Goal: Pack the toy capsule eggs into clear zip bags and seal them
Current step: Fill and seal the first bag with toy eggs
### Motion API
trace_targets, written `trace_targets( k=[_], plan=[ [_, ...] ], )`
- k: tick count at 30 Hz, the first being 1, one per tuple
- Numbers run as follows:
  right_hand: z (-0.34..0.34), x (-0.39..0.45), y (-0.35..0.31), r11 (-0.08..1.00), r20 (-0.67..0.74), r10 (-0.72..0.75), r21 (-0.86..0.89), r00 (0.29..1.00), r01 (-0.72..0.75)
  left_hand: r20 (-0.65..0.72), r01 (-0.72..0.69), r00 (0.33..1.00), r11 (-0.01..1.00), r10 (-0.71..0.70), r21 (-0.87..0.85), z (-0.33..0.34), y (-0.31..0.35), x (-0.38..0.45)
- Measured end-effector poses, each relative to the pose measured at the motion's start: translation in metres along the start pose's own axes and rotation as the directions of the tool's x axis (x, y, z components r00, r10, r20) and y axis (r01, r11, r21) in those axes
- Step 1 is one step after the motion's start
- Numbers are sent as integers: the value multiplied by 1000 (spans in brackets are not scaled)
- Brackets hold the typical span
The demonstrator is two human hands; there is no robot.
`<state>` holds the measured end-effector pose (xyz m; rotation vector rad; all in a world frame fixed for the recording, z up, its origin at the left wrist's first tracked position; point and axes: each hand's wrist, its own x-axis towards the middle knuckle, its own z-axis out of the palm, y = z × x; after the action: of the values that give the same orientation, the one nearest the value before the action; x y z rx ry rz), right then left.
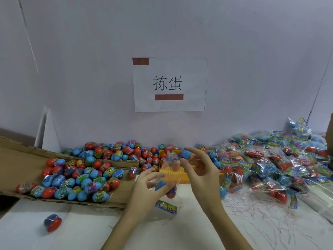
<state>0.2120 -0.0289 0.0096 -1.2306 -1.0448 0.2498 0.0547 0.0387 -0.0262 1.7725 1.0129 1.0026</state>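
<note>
Right hand point(198, 170): pinches a blue-purple egg point(184, 154) at its fingertips, long axis roughly level.
Left hand point(149, 184): curled round the clear bag point(166, 193), eggs inside.
Relation: bag lies below-left of the egg.
Nearer supply: loose eggs point(81, 179) lie left.

Two bare arms came up from the bottom of the picture. No sleeves showed on them, so the forearms were uncovered all the way down to the edge. The left hand point(150, 184) wore no glove, no ring and no watch. The right hand point(201, 170) was bare too, with nothing on its wrist. The fingers were thin and long. The nails were short and plain. Both hands looked a bit blurry.
</note>
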Motion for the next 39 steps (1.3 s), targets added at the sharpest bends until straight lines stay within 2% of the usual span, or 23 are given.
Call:
trace_targets(
  k=[5, 9, 15, 22, 28, 35, 39],
  plan=[
    [2, -5, -5, 979, 113, -146, -129, 983, 160, 7, -8, 1000, 1000, 8, 23, 0, 1, -1],
    [3, -4, -4, 951, 168, -176, -226, 970, 212, 34, -7, 999, 1000, 6, 30, 3, -2, 0],
    [2, -2, 3, 933, 181, -168, -287, 969, 216, 33, -12, 999, 1000, 12, -8, 3, -1, -1],
    [-6, 2, 1, 971, 232, -30, -223, 972, 83, 44, -8, 999, 999, 7, 35, 5, -1, -3],
    [-9, 1, 2, 938, 347, -6, -322, 938, 126, 65, -16, 998, 1000, 17, -16, 8, 3, -5],
    [-4, 0, 1, 883, 405, -42, -413, 913, 224, -49, -35, 998, 999, 34, -2, 7, 6, -8],
    [-1, -2, -2, 880, 411, -58, -409, 910, 241, -115, -92, 989, 995, 97, 48, 10, 8, -13]
  ],
)
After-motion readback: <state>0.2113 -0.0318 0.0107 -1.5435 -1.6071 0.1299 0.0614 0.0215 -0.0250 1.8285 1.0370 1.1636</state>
